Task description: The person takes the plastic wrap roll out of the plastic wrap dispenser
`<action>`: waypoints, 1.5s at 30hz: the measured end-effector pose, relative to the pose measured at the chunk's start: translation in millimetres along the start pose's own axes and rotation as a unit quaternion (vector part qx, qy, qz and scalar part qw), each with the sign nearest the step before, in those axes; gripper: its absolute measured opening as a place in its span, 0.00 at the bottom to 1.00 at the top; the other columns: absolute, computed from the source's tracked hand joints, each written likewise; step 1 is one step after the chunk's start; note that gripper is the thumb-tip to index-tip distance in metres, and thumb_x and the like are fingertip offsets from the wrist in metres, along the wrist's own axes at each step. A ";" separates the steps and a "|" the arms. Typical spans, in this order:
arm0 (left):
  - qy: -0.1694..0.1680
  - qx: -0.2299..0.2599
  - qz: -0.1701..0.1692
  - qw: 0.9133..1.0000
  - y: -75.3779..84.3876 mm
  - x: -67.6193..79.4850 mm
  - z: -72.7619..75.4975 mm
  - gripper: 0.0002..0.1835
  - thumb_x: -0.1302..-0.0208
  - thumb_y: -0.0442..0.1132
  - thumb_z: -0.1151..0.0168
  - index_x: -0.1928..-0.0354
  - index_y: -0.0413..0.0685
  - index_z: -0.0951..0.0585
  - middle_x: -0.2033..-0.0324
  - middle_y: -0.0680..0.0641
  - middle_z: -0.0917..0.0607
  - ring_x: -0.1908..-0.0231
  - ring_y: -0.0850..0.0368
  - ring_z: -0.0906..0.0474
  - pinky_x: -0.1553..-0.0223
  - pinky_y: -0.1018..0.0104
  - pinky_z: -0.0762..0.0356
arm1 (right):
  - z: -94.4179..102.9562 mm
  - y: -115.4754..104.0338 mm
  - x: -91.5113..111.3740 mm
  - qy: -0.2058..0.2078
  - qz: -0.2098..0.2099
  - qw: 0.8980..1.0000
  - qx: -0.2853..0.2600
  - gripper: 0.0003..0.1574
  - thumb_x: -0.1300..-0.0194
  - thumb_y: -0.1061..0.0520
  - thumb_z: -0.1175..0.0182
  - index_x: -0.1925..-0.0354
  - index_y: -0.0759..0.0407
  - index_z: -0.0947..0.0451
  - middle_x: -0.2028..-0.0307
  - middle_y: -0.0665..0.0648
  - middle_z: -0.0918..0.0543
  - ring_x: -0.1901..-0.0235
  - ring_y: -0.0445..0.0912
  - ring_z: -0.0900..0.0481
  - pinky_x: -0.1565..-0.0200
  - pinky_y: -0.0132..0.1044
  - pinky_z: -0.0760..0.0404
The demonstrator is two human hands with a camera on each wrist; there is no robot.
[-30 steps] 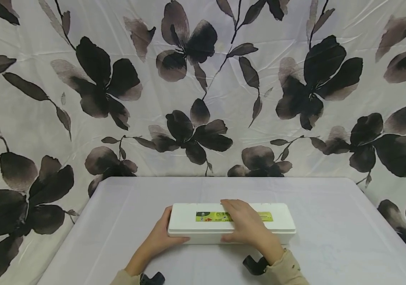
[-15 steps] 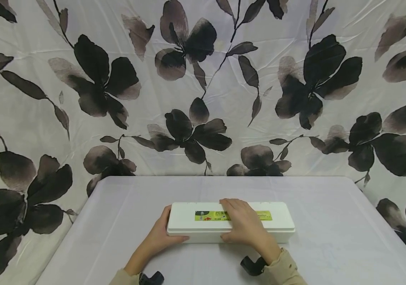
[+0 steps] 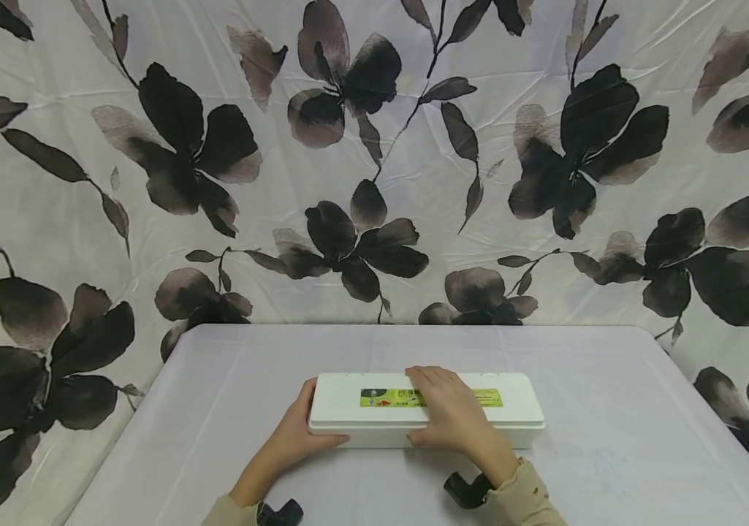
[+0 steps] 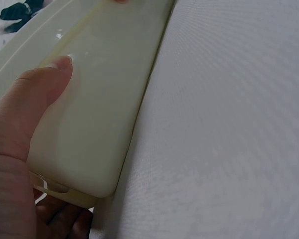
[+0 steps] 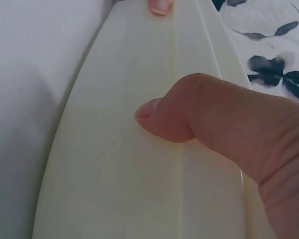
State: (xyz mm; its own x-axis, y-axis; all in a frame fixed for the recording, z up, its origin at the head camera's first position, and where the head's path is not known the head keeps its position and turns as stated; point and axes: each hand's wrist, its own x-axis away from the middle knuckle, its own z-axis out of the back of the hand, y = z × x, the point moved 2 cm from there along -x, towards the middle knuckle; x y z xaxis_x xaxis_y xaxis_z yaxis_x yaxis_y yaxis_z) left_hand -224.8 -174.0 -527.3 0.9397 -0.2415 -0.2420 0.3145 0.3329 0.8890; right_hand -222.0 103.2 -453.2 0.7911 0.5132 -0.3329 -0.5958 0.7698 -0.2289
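A long white plastic box (image 3: 341,405) with a yellow-green printed label (image 3: 383,397) sits on the table in the head view. At its left end my left hand (image 3: 298,424) grips it, thumb on the front wall and fingers round the end. My right hand (image 3: 449,413) reaches over the top, covering part of the label, with its thumb against the front. In the left wrist view, the left thumb (image 4: 45,84) presses the box's wall (image 4: 104,99). The right thumb (image 5: 174,114) lies on the same front wall in the right wrist view. Fingertips behind the box are hidden.
The table (image 3: 611,438) has a white cover with rounded far corners. Behind it hangs a white cloth (image 3: 453,161) printed with dark flowers. Black wrist mounts (image 3: 469,489) are worn under both forearms, near the beige sleeves (image 3: 525,500).
The view shifts very slightly. Both hands and the box otherwise stay as they were.
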 end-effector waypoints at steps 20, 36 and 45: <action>0.026 -0.027 -0.032 0.999 -1.9 1.8 -1.9 0.52 0.60 0.46 0.19 0.32 0.47 0.37 0.41 0.50 0.21 0.44 0.50 0.24 0.43 0.41 0.32 | 0.0 1.9 -3.9 0.019 0.032 0.999 -0.005 0.53 0.68 0.45 0.23 0.40 0.59 0.23 0.45 0.57 0.18 0.44 0.52 0.22 0.46 0.48 0.23; 0.046 -0.060 -0.054 0.996 3.2 2.6 -8.0 0.53 0.63 0.47 0.21 0.32 0.45 0.37 0.42 0.51 0.20 0.45 0.50 0.22 0.44 0.39 0.31 | 7.8 5.1 -10.0 -0.024 0.042 0.999 -0.007 0.52 0.68 0.45 0.24 0.42 0.61 0.22 0.47 0.58 0.17 0.48 0.52 0.19 0.53 0.49 0.20; 0.044 -0.057 -0.061 0.996 5.5 2.6 -7.1 0.52 0.62 0.46 0.21 0.32 0.45 0.36 0.42 0.51 0.21 0.46 0.51 0.23 0.44 0.40 0.31 | 10.5 4.4 -11.7 -0.038 0.033 0.999 -0.012 0.52 0.68 0.45 0.24 0.41 0.61 0.22 0.46 0.58 0.17 0.48 0.53 0.19 0.53 0.49 0.20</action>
State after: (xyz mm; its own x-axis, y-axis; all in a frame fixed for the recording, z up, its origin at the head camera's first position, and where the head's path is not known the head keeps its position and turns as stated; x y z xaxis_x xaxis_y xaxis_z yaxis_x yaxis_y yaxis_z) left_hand -219.6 -166.3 -525.8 0.9004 -0.2063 -0.3830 0.4349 0.4078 0.8028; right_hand -232.4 104.6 -440.7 0.7581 0.5901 -0.2777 -0.6489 0.7250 -0.2309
